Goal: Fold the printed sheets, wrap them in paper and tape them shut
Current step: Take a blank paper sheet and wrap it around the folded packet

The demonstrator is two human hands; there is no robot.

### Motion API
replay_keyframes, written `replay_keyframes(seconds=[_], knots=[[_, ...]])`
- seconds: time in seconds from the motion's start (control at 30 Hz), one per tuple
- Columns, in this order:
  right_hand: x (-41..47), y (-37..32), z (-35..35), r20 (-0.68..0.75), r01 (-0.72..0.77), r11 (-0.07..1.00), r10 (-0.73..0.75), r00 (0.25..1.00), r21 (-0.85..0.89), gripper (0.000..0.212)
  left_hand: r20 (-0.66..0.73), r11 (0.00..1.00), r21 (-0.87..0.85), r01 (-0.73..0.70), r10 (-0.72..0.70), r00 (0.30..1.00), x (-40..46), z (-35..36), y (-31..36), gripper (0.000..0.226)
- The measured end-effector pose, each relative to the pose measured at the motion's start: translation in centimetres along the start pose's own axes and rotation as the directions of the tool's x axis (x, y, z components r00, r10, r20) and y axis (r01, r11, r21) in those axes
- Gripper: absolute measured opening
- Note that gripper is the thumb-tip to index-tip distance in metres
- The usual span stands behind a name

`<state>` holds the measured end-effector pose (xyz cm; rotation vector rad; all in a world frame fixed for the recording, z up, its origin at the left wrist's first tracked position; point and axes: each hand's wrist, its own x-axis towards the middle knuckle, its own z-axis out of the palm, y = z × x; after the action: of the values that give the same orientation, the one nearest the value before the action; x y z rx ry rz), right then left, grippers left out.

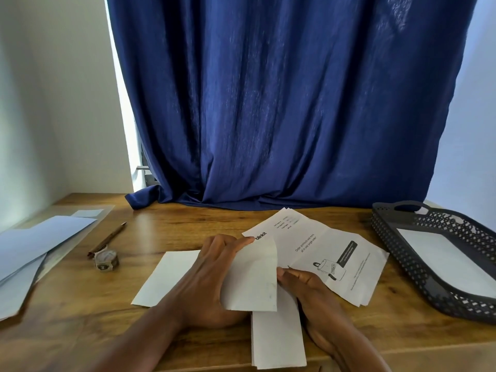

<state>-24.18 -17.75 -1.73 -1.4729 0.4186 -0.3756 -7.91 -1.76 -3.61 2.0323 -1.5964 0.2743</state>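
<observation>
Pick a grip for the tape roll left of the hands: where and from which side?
The tape roll lies flat on the table, hole upward, so I'd come from above and pinch across the outer rim. Take the near and right sides: the pencil lies against its far left edge. Both hands are busy with the printed sheets.

your table (150,237) was wood, grained, with a soft sheen. the printed sheets (322,253) you handled were thin matt paper, creased. the folded sheets (277,334) near you were plain matt paper too. the tray (397,253) looked like dark perforated plastic. the curtain (268,103) was blue woven cloth, matt, slightly slubbed.
</observation>
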Motion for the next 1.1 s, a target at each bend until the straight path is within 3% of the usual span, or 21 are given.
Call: replay_keyframes(seconds=[0.23, 0.53, 0.6, 0.7, 0.73, 0.9, 1.1], knots=[[0.4, 0.6, 0.2, 0.014, -0.032, 0.987, 0.035, 0.999, -0.160, 0.019, 0.032, 0.983, 0.180, -0.023, 0.017, 0.999, 0.1, 0.2, 0.6, 0.117], [0.9, 0.7, -0.1, 0.043, -0.044, 0.956, 0.059, 0.997, -0.289, 0.013, 0.050, 0.991, 0.122, -0.054, 0.048, 0.998, 0.0, -0.3, 1.3, 0.116], [0.9, 0.5, 0.1, 0.065, -0.043, 0.956, 0.064, 0.996, -0.289, 0.024, 0.062, 0.991, 0.125, -0.053, 0.046, 0.997, 0.0, -0.3, 1.3, 0.116], [1.2, 0.7, 0.1, 0.078, -0.063, 0.951, 0.091, 0.993, -0.304, 0.068, 0.070, 0.991, 0.124, -0.049, 0.041, 0.997, 0.0, -0.2, 1.3, 0.118], [1.3, 0.8, 0.1, 0.075, -0.069, 0.950, 0.096, 0.993, -0.305, 0.068, 0.069, 0.992, 0.120, -0.047, 0.039, 0.997, 0.0, -0.2, 1.3, 0.118], [1.6, 0.9, 0.3, 0.028, -0.100, 0.933, 0.117, 0.993, -0.344, 0.027, 0.091, 0.995, 0.082, -0.060, 0.053, 0.994, 0.0, -0.4, 1.5, 0.119], [1.5, 0.5, 0.7, -0.017, -0.102, 0.930, 0.103, 0.995, -0.353, 0.057, 0.072, 0.997, 0.053, -0.060, 0.056, 0.996, 0.1, 0.2, 1.3, 0.117]])
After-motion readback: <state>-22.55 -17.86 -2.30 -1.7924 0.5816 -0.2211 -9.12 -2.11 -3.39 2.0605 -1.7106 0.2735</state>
